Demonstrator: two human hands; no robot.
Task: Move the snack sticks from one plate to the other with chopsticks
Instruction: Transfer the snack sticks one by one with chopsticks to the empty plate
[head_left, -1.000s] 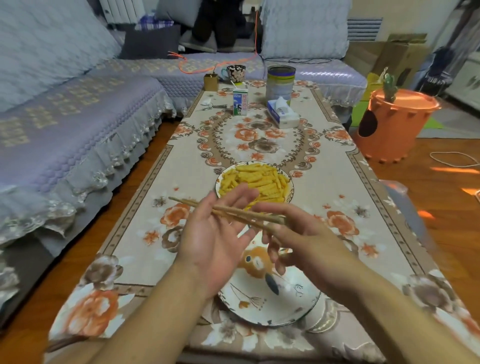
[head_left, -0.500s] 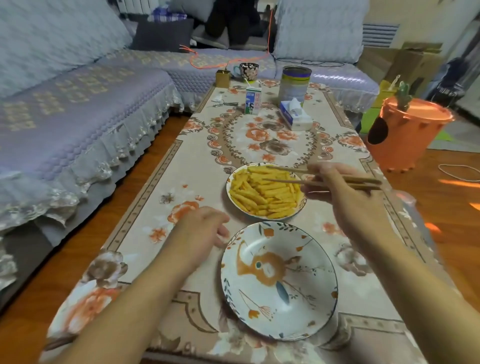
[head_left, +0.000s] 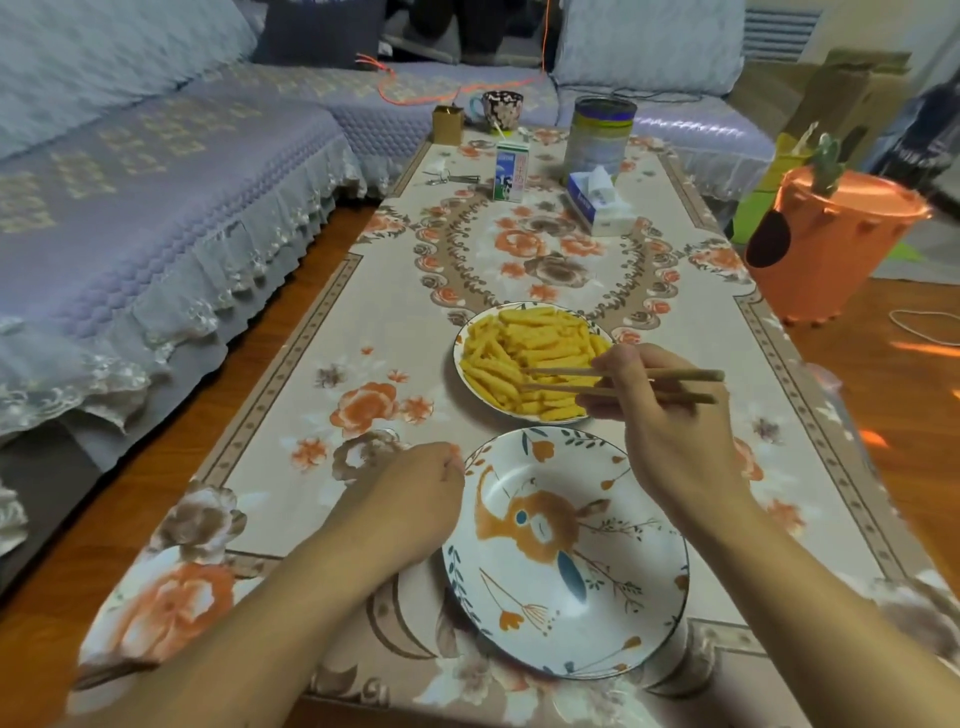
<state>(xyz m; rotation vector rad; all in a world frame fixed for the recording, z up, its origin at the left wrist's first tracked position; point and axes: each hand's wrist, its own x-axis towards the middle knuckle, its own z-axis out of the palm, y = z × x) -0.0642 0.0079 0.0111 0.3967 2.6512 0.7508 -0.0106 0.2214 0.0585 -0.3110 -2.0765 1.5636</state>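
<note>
Head view: the right hand (head_left: 675, 436) pinches the chopsticks (head_left: 623, 384) near their thick ends, tips lying apart over the snack sticks (head_left: 530, 358) heaped on the far plate (head_left: 460, 358), probably lining up a first pick. The near plate (head_left: 566, 561), painted with an orange animal, sits just below it and holds nothing, so each carry is short. The left hand (head_left: 415, 499) rests loosely curled beside that plate's rim, holding nothing, perhaps ready to steady it. The milk carton (head_left: 511, 171) and tissue pack (head_left: 597, 202) bear print too small to read
</note>
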